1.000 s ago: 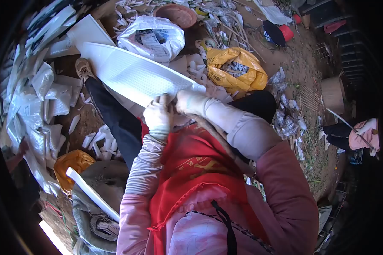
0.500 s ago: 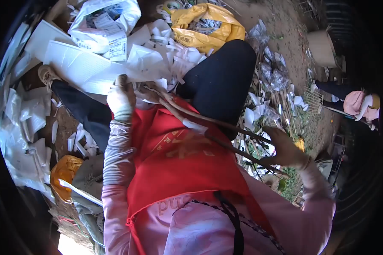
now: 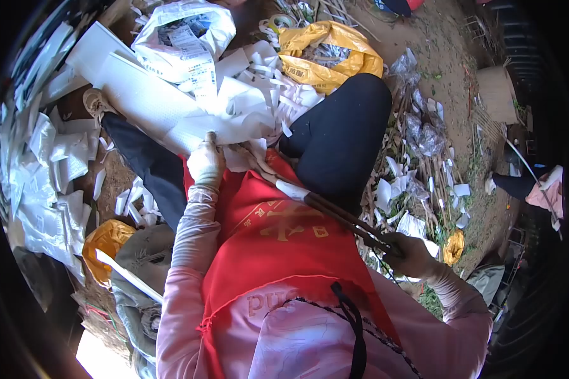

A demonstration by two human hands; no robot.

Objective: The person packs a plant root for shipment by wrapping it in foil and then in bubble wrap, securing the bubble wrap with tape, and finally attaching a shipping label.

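Note:
My left hand [image 3: 207, 163], in a pale glove, is closed on the edge of a white plastic sheet [image 3: 152, 101] that spreads over my lap and legs. Beside it, the ends of a few thin brown branches [image 3: 335, 215] rest against a folded part of the sheet. A white strip [image 3: 292, 191] is wrapped around one of the branches. My right hand [image 3: 411, 256] grips the other ends of the branches, now held close together, over the red apron [image 3: 284, 252]. Its fingertips are partly hidden.
A white bag [image 3: 224, 28] and a yellow bag [image 3: 367, 60] of scraps stand ahead. Clear plastic packs [image 3: 50, 164] lie left, twigs and white scraps [image 3: 392, 189] right. Another person [image 3: 540, 192] is at far right by a rake [image 3: 487, 123].
My right hand has closed around the branches, which now lie closer together. Its fingers were spread before. My left hand keeps hold of the sheet. The whole view has shifted slightly.

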